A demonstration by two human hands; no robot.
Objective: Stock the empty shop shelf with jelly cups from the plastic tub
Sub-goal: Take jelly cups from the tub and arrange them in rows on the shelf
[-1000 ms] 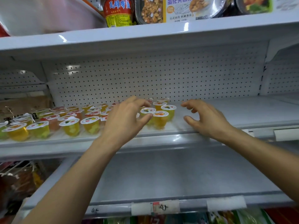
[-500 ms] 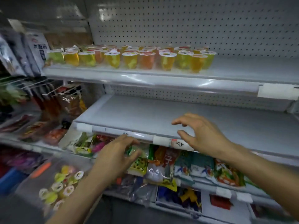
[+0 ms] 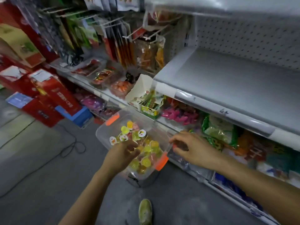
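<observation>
Left grip (image 3: 121, 155) is curled among jelly cups (image 3: 146, 149), right grip (image 3: 194, 148) is clawed at plastic tub (image 3: 101, 133) rim, holds can't be told; "4"-ish scrawled on shelf (image 3: 235, 86).

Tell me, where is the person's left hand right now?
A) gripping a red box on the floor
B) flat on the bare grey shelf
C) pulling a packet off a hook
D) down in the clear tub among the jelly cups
D: the left hand is down inside the clear tub, fingers over the jelly cups, well below the grey shelf.
</observation>
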